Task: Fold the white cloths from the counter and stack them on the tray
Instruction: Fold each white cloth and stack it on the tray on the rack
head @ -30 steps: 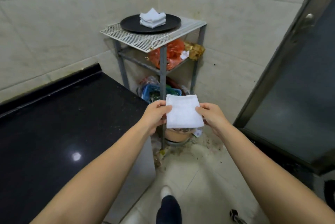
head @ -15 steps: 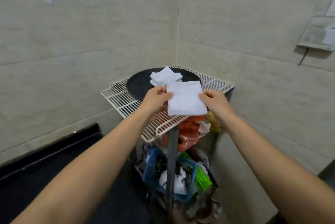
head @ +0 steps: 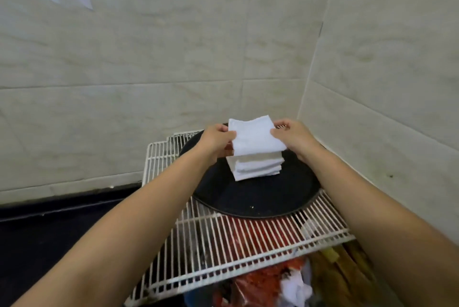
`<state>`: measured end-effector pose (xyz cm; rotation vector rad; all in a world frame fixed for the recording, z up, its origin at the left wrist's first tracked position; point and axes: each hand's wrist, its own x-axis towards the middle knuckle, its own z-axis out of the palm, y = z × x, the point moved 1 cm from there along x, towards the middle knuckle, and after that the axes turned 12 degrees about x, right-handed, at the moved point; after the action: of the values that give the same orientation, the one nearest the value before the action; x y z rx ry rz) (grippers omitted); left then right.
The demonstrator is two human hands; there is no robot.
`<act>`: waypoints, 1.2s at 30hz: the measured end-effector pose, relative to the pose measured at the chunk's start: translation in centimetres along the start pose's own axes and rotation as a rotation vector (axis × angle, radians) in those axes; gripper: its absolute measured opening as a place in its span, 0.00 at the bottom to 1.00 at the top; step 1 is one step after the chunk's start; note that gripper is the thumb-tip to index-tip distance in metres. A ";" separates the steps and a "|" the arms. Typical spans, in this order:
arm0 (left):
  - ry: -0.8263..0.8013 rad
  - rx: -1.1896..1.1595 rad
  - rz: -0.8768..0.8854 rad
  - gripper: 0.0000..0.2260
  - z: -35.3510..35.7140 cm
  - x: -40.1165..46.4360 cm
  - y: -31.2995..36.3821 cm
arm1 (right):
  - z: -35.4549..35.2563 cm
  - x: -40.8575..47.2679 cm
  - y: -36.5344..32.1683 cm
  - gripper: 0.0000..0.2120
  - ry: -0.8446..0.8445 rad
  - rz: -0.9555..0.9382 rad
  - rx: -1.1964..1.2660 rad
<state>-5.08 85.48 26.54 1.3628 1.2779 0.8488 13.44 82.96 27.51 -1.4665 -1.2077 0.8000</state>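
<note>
Hands, left [head: 215, 139] and right [head: 294, 136], pinching folded white cloth [head: 254, 138] above white cloth stack [head: 255, 167] on round black tray [head: 258, 197], white wire rack [head: 223, 244] beneath, beige tiled wall corner [head: 305, 97] behind.

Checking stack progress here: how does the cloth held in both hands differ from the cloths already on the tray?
The held cloth is gripped at its sides by the left hand and right hand; the stacked cloths lie free on the black tray. The held cloth is one piece, tilted just above the stack; the stacked cloths lie in several flat layers. Both are white, folded and similar in outline.
</note>
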 end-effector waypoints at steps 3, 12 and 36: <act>0.036 0.062 -0.081 0.12 0.9 0.8 -1.0 | -0.4 1.7 2.0 0.11 -0.123 0.031 -0.052; 0.118 0.099 -0.141 0.12 1.6 0.9 -2.4 | -0.7 2.9 4.1 0.13 -0.251 0.079 -0.129; 0.920 1.074 -0.368 0.09 -33.2 -47.4 -23.2 | 41.8 -39.8 -4.2 0.19 -0.908 -0.888 -0.474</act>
<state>-50.95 44.07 18.35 1.4317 2.8804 0.5009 -37.16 57.07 16.68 -0.6785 -2.6133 0.5451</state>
